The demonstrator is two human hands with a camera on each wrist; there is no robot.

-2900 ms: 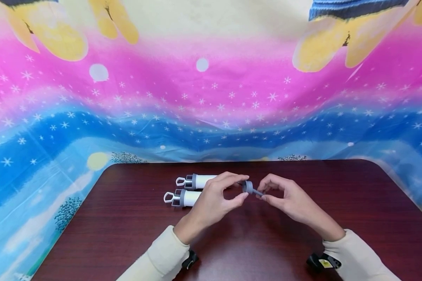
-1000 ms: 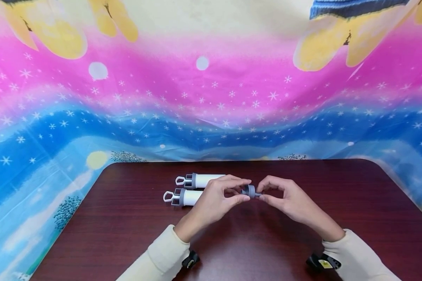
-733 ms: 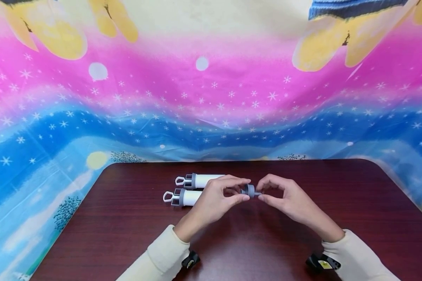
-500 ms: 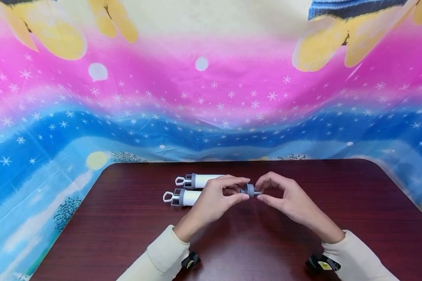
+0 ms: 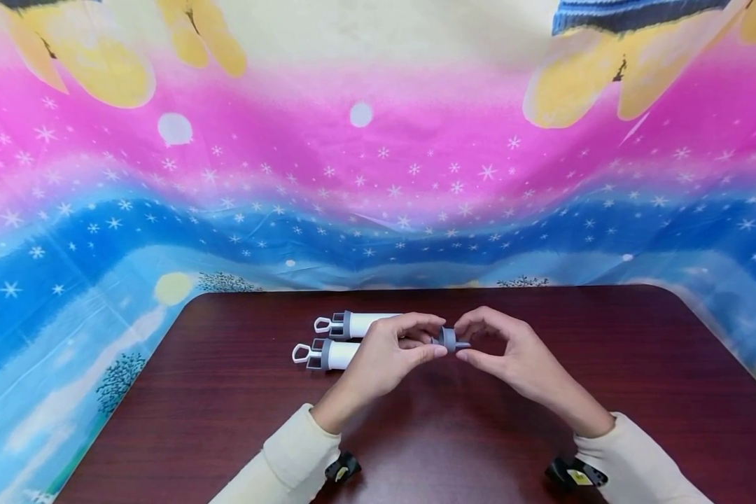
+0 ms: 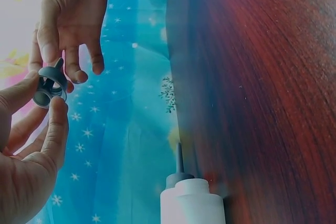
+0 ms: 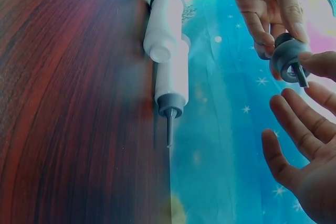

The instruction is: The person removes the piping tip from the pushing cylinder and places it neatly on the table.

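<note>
A grey ring-shaped cap with a thin nozzle [image 5: 449, 340] is held above the table between both hands. My left hand [image 5: 383, 355] pinches its left side between thumb and fingers. My right hand [image 5: 518, 350] has its thumb and index fingertips at the cap's right rim, around the nozzle, its other fingers spread loose in the right wrist view. Two white icing-gun-like barrels with grey collars and white loop handles lie behind the left hand: the farther barrel [image 5: 367, 324] and the nearer barrel [image 5: 341, 355]. Their front ends are hidden in the head view.
In the right wrist view one barrel [image 7: 172, 77] bears a grey nozzle [image 7: 169, 124], while the other barrel [image 7: 164, 30] shows a bare white end. The dark red wooden table [image 5: 227, 420] meets a printed cloth [image 5: 378, 252] at its back edge.
The right fingertips have shifted from the nozzle to the cap's rim. The cap, tilted in the oldest frame, now lies nearly level. The barrels have not moved.
</note>
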